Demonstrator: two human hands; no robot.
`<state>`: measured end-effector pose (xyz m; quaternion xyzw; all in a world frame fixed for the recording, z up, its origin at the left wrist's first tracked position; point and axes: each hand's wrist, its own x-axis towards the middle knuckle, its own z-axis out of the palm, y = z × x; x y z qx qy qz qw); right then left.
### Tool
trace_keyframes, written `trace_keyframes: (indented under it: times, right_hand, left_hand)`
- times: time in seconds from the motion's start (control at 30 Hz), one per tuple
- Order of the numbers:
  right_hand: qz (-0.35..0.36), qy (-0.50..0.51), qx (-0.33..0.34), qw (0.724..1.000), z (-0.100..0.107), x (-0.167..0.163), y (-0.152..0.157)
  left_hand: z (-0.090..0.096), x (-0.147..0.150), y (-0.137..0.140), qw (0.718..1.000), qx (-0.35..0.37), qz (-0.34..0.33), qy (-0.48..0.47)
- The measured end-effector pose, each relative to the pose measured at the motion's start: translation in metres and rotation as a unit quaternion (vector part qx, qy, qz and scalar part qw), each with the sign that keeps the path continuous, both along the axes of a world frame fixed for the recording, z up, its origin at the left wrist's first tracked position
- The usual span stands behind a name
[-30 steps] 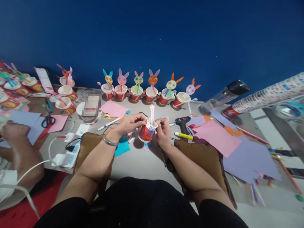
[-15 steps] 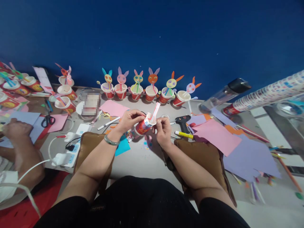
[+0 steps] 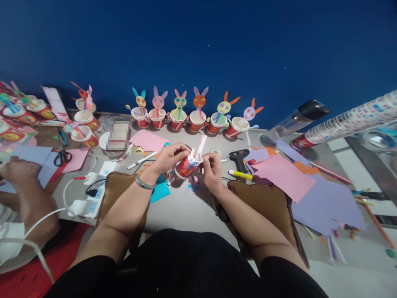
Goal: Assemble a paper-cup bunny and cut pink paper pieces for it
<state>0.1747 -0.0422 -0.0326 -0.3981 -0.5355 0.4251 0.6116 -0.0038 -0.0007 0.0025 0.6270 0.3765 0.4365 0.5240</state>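
A red paper cup [image 3: 185, 167] with a white and blue upper band is tilted in front of me, above the table. Pink-and-white striped paper strips [image 3: 202, 145] stick up out of its mouth. My left hand [image 3: 174, 156], with a bangle on the wrist, is closed on the cup's left rim. On the other side, my right hand [image 3: 212, 169] pinches at the right rim; whether a small piece is also between its fingertips I cannot make out. Below the cup lies a small paper rabbit face [image 3: 193, 187], partly in shadow.
Several cups with paper rabbits [image 3: 197, 118] line the blue wall. To the right are a black glue gun [image 3: 238, 159], a yellow marker [image 3: 240, 174], purple paper [image 3: 328, 205] and a long cup stack [image 3: 350, 120]. Another person's hand [image 3: 21, 174] and scissors [image 3: 62, 158] are at left.
The cup and both hands have barely shifted. The striped strips lean a little differently, and the view has moved very slightly.
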Motion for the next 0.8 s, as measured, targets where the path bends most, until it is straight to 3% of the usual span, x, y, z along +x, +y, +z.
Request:
trace_keyframes:
  times: [0.2,0.63,0.8]
  right_hand:
    - [-0.01,-0.019,-0.005,1.0,0.0026,0.0015,0.0002]
    - [-0.055,0.017,0.021,0.998,0.0043,0.0061,0.0092]
    - [-0.063,0.011,0.002,0.998,0.0052,0.0064,0.0094]
  left_hand:
    - [0.002,-0.0007,-0.0013,0.999,-0.026,-0.027,-0.011]
    - [-0.0066,-0.002,0.0057,0.994,-0.081,0.019,-0.075]
    - [-0.0069,-0.0021,0.0081,0.989,-0.123,0.035,-0.074]
